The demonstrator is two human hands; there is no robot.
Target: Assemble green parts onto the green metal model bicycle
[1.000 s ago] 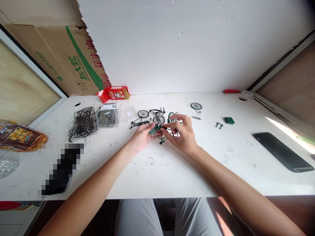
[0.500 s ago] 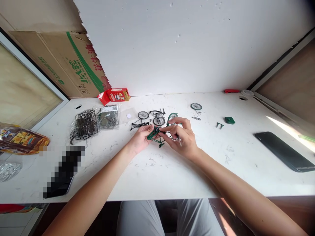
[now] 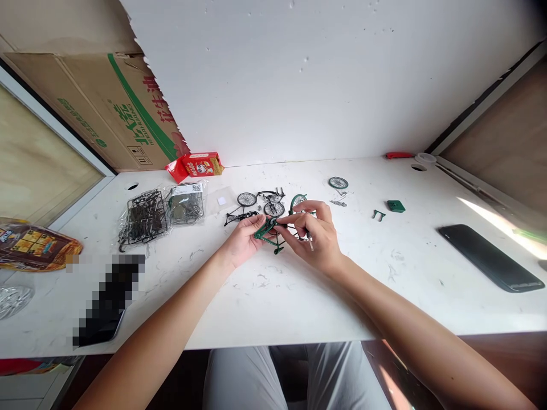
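Tilted above the white table is a green model bicycle frame (image 3: 265,229), pinched by my left hand (image 3: 243,242) between thumb and fingers. My right hand (image 3: 317,234) meets it from the right, thumb and index finger closed on a small dark piece (image 3: 282,225) against the frame. A thin silvery end (image 3: 311,245) sticks out below the right fingers; its kind is unclear. Partly hidden behind that hand is a green-rimmed wheel (image 3: 298,201). Just beyond both hands, a black model bicycle (image 3: 273,208) and its parts lie on the table.
Bagged black part frames (image 3: 147,216) and a red box (image 3: 204,165) lie left. Toward the right are a loose wheel (image 3: 338,183), a green bracket (image 3: 378,214), a green block (image 3: 395,206) and a dark flat case (image 3: 491,257). A phone (image 3: 113,307) lies near the front left.
The view has shifted slightly. The green frame has turned a little in my left hand, and my right fingers have stayed closed at it.
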